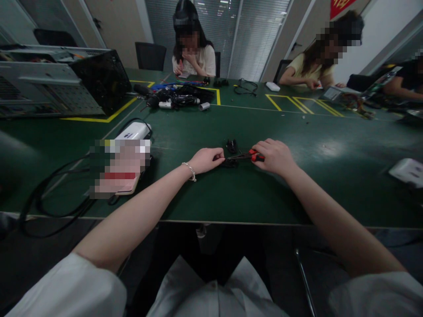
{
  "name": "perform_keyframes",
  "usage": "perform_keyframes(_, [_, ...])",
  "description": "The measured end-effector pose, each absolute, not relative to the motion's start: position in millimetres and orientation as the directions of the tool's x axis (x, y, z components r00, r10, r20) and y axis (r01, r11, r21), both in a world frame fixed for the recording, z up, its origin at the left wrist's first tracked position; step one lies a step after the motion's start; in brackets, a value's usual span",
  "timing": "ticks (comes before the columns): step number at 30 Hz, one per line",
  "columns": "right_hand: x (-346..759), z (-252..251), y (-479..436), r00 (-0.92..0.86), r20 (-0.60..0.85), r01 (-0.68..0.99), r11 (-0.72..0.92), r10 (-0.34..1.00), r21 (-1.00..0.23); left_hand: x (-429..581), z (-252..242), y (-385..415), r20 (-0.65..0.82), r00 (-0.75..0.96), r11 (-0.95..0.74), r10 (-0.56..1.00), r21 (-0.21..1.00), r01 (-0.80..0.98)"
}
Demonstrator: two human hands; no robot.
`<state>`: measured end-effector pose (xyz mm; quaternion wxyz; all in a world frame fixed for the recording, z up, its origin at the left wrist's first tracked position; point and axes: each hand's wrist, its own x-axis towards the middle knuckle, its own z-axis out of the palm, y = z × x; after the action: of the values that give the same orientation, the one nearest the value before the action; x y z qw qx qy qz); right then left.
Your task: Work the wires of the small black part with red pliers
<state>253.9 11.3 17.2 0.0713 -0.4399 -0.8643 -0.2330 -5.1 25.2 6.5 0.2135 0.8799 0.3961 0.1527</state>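
Observation:
My right hand (pixel 276 157) is wrapped round the red and black handles of a pair of pliers (pixel 243 156). The jaws point left, toward the fingertips of my left hand (pixel 208 160). Those fingers are pinched together on a small dark piece at the tip of the pliers, too small to name. A dark cable (pixel 231 163) lies just under the jaws. Behind it sits a small black bundle (pixel 231 145) on the green table (pixel 205 193). Whether the jaws grip the small piece, I cannot tell.
On the left lie a white power strip (pixel 134 131), a blurred-out pink item (pixel 124 171) and looped black cable (pixel 39 207). An opened computer case (pixel 59 83) stands behind them. Tangled cables (pixel 185 94) lie farther back. Two people sit across, another at far right. A white box (pixel 408 171) is at right.

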Motion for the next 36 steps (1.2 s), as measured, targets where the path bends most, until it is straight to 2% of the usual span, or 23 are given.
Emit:
perform_keyframes(22, [253.2,17.0,11.4,-0.616,0.339,0.788,0.551,0.712,0.274,-5.1,3.7,26.4,0.118,0.634,-0.603,0.764,0.477,0.639])
perform_keyframes(30, [252.5,19.0,9.3,-0.635,0.321,0.771,0.554,0.703,0.315,-5.3,6.0,25.0,0.114,0.637,-0.602,0.762,0.485,0.634])
perform_keyframes(36, [251.6,17.1,9.8,-0.604,0.290,0.794,0.528,0.742,0.302,-5.1,6.1,25.2,0.106,0.632,-0.594,0.768,0.485,0.642])
